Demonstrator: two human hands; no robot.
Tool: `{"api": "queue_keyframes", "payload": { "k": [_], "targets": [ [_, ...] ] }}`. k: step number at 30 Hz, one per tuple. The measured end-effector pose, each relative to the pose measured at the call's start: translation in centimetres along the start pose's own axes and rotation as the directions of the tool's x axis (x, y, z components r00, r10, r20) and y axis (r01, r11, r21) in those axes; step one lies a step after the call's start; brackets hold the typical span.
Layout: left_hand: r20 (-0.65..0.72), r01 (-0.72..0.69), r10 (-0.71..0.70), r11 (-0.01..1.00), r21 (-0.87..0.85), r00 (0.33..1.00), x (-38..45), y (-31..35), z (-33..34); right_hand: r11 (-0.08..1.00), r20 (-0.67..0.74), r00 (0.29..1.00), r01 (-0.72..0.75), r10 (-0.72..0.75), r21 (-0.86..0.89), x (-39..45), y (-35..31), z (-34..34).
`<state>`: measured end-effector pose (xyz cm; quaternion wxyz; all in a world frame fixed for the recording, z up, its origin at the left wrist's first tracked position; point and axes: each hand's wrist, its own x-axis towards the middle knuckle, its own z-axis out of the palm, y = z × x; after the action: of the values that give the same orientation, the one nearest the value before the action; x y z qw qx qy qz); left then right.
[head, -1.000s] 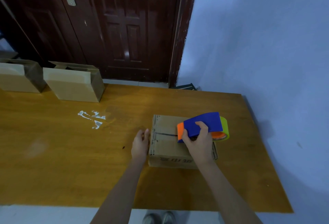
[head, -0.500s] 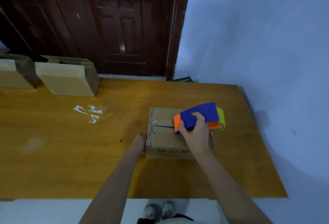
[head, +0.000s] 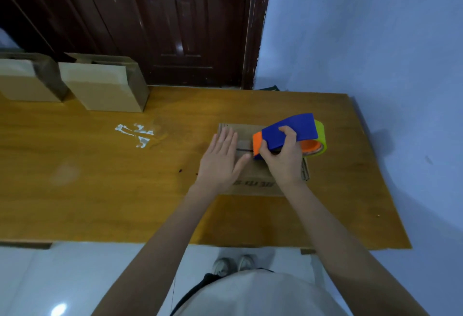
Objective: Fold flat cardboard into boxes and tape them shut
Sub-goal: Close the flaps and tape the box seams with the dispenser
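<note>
Pressing flat with straight fingers, the left hand (head: pixel 221 159) lies on the top left of the small brown cardboard box (head: pixel 250 177), which sits on the orange-brown wooden table (head: pixel 100 177) towards its right end. The right hand (head: pixel 284 160) curls round the blue, orange and lime plastic tape dispenser (head: pixel 290 136), held over the box's centre seam. Two taller tan cardboard boxes (head: pixel 100 87) stand at the table's far left, near a white smear (head: pixel 135 133).

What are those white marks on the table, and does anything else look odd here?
The white scraps look like torn bits stuck to the wooden table, left of the box being taped; what they are is unclear. Otherwise nothing stands out: the left hand lies flat on the box and the right hand grips the tape dispenser.
</note>
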<state>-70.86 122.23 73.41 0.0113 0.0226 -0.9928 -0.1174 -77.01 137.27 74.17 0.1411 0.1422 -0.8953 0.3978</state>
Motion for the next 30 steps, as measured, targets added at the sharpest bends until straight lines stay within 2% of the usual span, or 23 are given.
{"api": "queue_keyframes", "payload": {
  "k": [2,5,9,13,18,23,28,30],
  "targets": [
    [0.061,0.002,-0.006,0.997,0.079,0.998,-0.1,0.2,0.7,1.0,0.008,1.0,-0.006,0.006,0.008,0.1,-0.1,-0.1],
    [0.062,0.028,-0.038,0.989,0.146,0.997,0.0,0.2,1.1,1.0,0.015,1.0,-0.019,0.019,0.02,0.1,0.0,-0.1],
    [0.057,0.016,-0.026,0.986,0.167,0.998,0.0,0.0,1.1,0.996,0.041,0.998,-0.043,0.04,0.076,0.2,0.0,-0.6],
    [0.043,0.022,-0.029,0.986,0.168,0.999,-0.1,0.1,1.1,0.967,0.014,0.992,-0.124,0.124,0.223,0.3,0.0,-1.5],
    [0.027,0.005,-0.009,0.99,0.142,1.0,-0.2,0.2,0.9,0.946,0.008,0.99,-0.135,0.139,0.293,0.7,-0.1,-2.1],
    [0.013,-0.013,0.011,0.989,0.149,1.0,-0.2,-0.1,1.0,0.912,-0.1,0.969,-0.175,0.227,0.371,1.3,1.2,-4.2],
    [0.035,-0.048,0.043,0.985,0.164,0.998,0.0,-0.2,1.0,0.948,-0.137,0.97,-0.156,0.2,0.279,1.4,4.5,-8.2],
    [0.038,-0.051,0.045,0.984,0.17,0.998,0.0,-0.2,1.0,0.965,-0.091,0.981,-0.147,0.17,0.216,0.6,4.9,-8.1]
  ]
}}
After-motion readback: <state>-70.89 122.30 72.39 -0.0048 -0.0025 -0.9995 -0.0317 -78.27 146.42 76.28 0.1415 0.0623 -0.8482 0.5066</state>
